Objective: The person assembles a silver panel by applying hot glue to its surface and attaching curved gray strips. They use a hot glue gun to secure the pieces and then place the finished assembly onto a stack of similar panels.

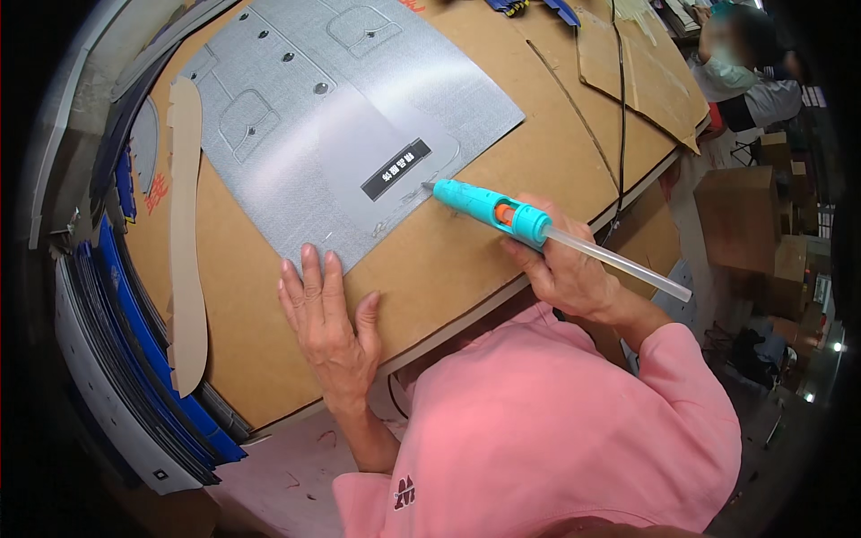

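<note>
My right hand (567, 269) is wrapped round a turquoise glue gun (475, 203), with a long translucent glue stick (628, 265) poking out of its back end. The gun's nozzle points left, at the near edge of a grey printed sheet (269, 193) patterned like a denim jacket with pockets and buttons. Clear glue marks (386, 226) show along that edge, beside a black label (395, 170) printed on the sheet. Fingers spread, my left hand (330, 318) lies flat, its fingertips on the sheet's near corner and the rest over the brown board.
A long tan cardboard strip (186, 242) lies left of the sheet. Stacked blue and grey curved sheets (134, 359) line the table's left edge. A black cable (621, 108) crosses the right side. Cardboard boxes (737, 215) and another person (749, 76) are beyond the table.
</note>
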Available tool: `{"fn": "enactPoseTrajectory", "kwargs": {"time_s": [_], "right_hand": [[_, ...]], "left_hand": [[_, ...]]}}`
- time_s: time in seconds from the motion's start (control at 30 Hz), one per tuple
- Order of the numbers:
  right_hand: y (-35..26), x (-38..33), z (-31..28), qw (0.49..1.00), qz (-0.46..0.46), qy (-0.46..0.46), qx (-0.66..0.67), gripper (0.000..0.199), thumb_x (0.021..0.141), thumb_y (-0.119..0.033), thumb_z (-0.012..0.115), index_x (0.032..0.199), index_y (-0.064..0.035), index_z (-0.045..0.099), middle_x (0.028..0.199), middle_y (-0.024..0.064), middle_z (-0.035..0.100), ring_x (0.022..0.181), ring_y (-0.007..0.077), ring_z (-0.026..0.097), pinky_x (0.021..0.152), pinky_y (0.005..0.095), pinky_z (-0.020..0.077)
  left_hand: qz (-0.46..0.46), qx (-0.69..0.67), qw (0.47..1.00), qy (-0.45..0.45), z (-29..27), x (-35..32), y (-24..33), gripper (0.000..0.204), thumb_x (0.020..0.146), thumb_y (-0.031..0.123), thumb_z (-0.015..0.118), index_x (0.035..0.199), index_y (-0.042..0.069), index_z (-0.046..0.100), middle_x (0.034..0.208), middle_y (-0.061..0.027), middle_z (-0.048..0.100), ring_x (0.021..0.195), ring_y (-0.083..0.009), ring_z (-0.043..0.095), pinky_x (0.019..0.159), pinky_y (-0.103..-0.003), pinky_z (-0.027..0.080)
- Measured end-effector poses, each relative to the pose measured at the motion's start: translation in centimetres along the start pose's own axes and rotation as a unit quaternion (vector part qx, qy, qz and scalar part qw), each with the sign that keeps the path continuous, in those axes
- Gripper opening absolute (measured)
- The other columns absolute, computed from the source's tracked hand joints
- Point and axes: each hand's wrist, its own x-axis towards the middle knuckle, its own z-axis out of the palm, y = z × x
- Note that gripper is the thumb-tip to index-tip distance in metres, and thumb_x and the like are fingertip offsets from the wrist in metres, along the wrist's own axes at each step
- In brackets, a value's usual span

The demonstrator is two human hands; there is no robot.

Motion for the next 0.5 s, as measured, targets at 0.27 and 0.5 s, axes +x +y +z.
{"fn": "enactPoseTrajectory", "kwargs": {"time_s": [0.27,0.5], "right_hand": [[0.4,-0.3,-0.2,0.999,0.016,0.029,-0.011,0.039,0.082,-0.006,0.066,0.117,-0.0009,0.049,0.092,0.0211,0.059,0.079,0.0413,0.061,0.065,0.0433,0.0501],[1.2,-0.6,-0.8,0.996,0.043,0.059,-0.055,0.034,0.085,-0.008,0.063,0.115,-0.0014,0.050,0.091,0.0203,0.060,0.076,0.0408,0.060,0.063,0.0442,0.0481]], "left_hand": [[0.003,0.007,1.000,-0.002,0.0,0.0,0.0,0.056,0.089,0.034,0.059,0.134,0.002,0.049,0.146,-0.0158,0.039,0.135,-0.0432,0.031,0.109,-0.055,0.024],[-0.004,-0.002,1.000,0.006,-0.1,0.1,0.2,0.053,0.086,0.023,0.063,0.133,0.002,0.050,0.144,-0.0180,0.041,0.136,-0.0398,0.031,0.112,-0.050,0.021]]}}
